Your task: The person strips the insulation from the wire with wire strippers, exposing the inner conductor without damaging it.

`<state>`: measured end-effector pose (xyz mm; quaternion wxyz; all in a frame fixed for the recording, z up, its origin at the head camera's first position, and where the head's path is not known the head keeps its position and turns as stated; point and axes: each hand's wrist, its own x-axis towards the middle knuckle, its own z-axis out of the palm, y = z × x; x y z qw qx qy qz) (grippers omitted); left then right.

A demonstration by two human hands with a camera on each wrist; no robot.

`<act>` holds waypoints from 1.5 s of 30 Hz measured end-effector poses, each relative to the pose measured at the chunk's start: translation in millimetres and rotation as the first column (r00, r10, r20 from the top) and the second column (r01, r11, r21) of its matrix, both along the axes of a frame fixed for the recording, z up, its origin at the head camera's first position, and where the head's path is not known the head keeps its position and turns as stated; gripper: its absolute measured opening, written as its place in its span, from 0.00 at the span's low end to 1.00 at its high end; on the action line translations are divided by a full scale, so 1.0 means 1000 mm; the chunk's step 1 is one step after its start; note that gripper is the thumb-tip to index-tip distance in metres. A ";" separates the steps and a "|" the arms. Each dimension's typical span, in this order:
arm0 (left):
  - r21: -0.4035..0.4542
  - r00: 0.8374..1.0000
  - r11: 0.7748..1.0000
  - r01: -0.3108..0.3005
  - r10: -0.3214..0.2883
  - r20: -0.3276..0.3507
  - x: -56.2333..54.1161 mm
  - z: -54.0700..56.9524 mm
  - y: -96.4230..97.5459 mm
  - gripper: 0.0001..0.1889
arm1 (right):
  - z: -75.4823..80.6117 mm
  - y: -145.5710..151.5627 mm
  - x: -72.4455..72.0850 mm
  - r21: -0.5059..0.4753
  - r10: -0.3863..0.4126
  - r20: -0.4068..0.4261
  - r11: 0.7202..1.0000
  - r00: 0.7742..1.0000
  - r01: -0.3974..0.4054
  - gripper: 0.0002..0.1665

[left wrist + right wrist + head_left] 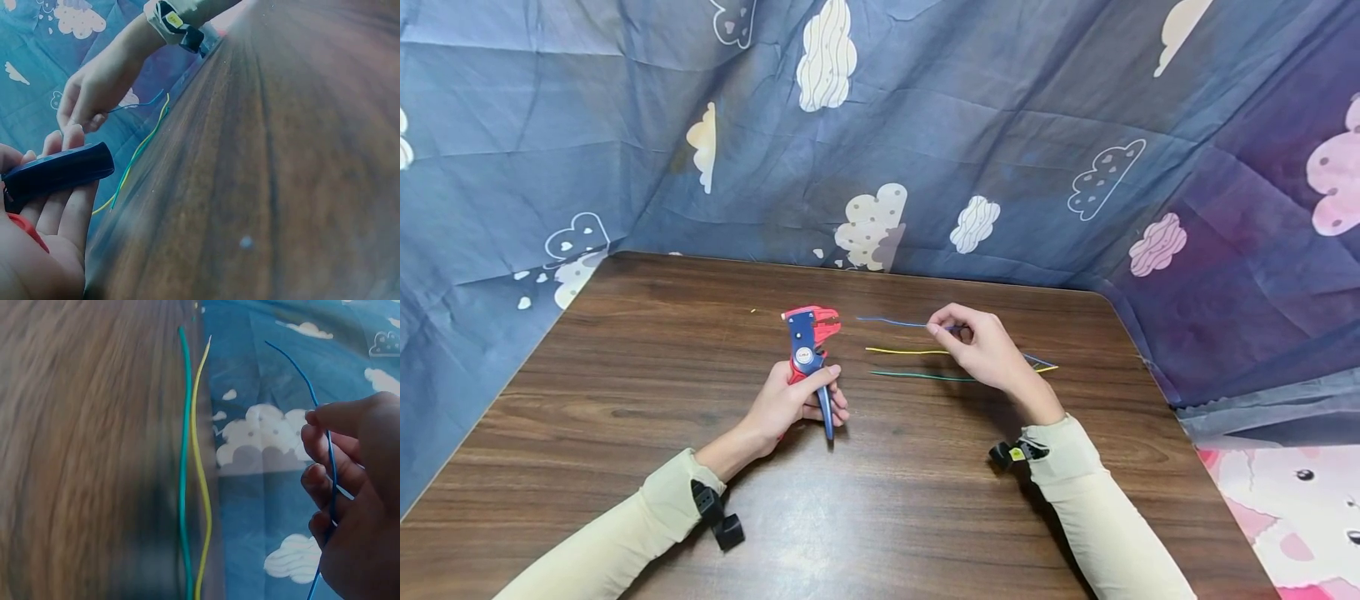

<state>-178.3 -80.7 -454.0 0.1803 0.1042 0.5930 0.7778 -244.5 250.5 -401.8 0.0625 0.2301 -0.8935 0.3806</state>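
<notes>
In the head view my left hand [786,404] holds a wire stripper [802,337] with a blue body and red jaws pointing up and right. The thumb lies over its blue handle [62,170], the other fingers behind it. My right hand [991,354] pinches a blue wire [891,322] between thumb and forefinger. One end of it juts left toward the stripper's jaws, apart from them. Below the wire run a yellow wire [906,352] and a green wire [917,376], partly hidden by the right hand. In the right wrist view the yellow wire's tip looks pale.
All this happens over a brown wood-grain table [647,400]. A tiny pale scrap [753,311] lies on it, left of the stripper. A blue cloud-print cloth [760,208] hangs behind the far edge, and a pink printed cloth [1285,508] lies at the right.
</notes>
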 end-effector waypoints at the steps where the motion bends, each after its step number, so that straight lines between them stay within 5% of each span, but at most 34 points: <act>1: -0.002 1.000 1.000 0.000 0.000 0.000 0.000 0.000 0.000 0.26 | -0.002 0.002 -0.002 0.010 -0.002 0.007 1.000 1.000 0.002 0.04; 9: -0.005 1.000 1.000 -0.001 0.001 0.006 0.000 -0.001 0.000 0.27 | -0.015 0.016 -0.016 0.068 -0.011 0.017 0.998 1.000 0.010 0.10; 27: -0.002 0.999 1.000 0.009 -0.009 0.035 0.001 -0.005 0.000 0.28 | -0.030 0.021 -0.038 0.181 -0.013 0.058 0.983 0.998 0.002 0.06; 33: -0.010 0.999 0.999 0.035 -0.034 0.026 0.000 -0.005 0.001 0.30 | -0.028 0.018 -0.039 0.231 -0.007 0.155 0.972 0.988 -0.029 0.04; 45: -0.009 0.997 0.998 0.066 -0.066 0.049 -0.002 -0.003 0.000 0.22 | -0.030 0.015 -0.039 0.248 0.022 0.153 0.967 0.988 -0.060 0.03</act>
